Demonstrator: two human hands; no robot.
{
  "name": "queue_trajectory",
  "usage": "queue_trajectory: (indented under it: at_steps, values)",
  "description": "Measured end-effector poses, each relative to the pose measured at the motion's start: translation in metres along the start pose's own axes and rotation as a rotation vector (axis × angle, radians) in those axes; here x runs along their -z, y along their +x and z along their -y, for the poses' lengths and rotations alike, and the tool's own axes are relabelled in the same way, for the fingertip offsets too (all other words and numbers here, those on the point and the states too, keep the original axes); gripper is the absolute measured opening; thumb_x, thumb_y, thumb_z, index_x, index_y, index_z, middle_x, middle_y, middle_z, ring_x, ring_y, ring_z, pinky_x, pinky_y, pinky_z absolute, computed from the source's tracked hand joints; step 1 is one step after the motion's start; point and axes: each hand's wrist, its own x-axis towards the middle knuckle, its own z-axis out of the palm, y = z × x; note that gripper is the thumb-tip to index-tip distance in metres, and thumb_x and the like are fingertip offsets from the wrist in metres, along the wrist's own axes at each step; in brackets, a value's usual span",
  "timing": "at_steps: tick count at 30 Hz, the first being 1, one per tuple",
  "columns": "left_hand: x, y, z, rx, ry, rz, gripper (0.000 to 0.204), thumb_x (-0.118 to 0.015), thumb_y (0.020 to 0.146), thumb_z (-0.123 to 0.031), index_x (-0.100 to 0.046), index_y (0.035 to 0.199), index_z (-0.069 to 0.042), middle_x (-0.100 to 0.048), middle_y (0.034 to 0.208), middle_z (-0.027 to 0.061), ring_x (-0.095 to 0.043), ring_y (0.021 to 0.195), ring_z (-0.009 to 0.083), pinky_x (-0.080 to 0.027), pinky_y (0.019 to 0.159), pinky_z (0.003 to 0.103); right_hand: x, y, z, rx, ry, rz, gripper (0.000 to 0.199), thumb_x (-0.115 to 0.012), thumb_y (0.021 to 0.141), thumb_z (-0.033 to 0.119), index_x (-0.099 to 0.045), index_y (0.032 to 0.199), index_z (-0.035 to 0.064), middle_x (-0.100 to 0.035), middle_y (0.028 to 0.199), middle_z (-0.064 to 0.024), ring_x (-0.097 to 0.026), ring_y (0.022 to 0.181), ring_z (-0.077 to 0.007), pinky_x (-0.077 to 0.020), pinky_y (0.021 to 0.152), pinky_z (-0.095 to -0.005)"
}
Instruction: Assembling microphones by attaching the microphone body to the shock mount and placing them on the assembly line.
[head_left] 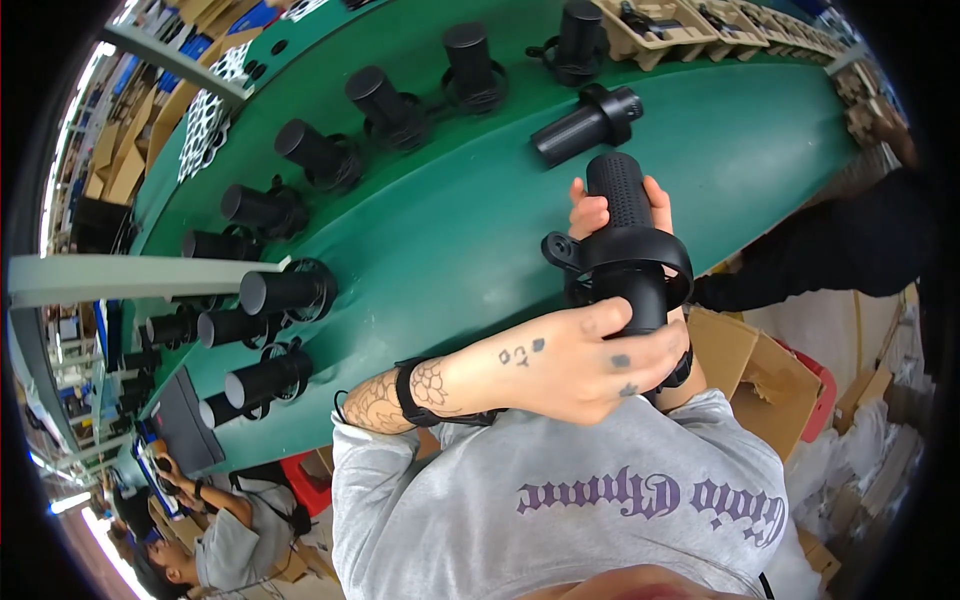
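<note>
In front of my chest I hold a black microphone, its perforated end tilted up and away from me. A round bracket ring with a side knob circles its middle. My left hand is closed around the smooth lower end. From behind, my right hand wraps the perforated part, fingers showing on one side and the thumb on the other; its palm is hidden. Just beyond, another black microphone lies on its side on the green table.
Several black microphones stand in a curved row along the far and left side. Cardboard trays hold black parts at the back right. A pale metal bar crosses at left. A co-worker sits lower left; a dark-clothed person is right, near a cardboard box.
</note>
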Motion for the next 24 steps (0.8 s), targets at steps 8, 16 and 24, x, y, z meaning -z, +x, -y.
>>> queue_trajectory:
  at_steps: [8,16,24]
  values:
    - [-0.023,-0.018,0.039,-0.082,0.130,-0.389,0.014,-0.061,0.075,-0.009,-0.068,0.086,-0.011,-0.063,0.118,0.0070,-0.059,0.106,0.0204,-0.043,0.070,0.036,0.003,-0.018,0.045,0.019,0.108,0.236,0.063,-0.073,0.074,0.017,-0.041,0.126,0.0012,-0.054,0.086,-0.0034,-0.055,0.077,-0.0142,-0.0498,0.073,-0.0288]
    - [-0.140,-0.083,0.109,1.285,-0.449,-0.135,0.086,-0.080,0.072,-0.035,-0.036,0.141,-0.008,-0.052,0.130,0.0135,-0.053,0.116,0.0275,-0.047,0.090,0.038,-0.004,-0.017,0.059,-0.032,0.283,0.373,0.062,-0.074,0.074,0.013,-0.040,0.125,0.0024,-0.055,0.088,-0.0041,-0.056,0.078,-0.0148,-0.0517,0.072,-0.0276]
    - [-0.167,-0.076,0.153,1.112,-0.355,-0.248,0.056,-0.078,0.074,-0.017,-0.052,0.122,-0.007,-0.055,0.120,0.0149,-0.056,0.110,0.0306,-0.045,0.093,0.038,-0.002,-0.033,0.109,1.115,-0.495,0.207,0.048,-0.063,0.082,0.016,-0.040,0.121,-0.0005,-0.055,0.094,-0.0106,-0.058,0.087,-0.0223,-0.0508,0.085,-0.0363]
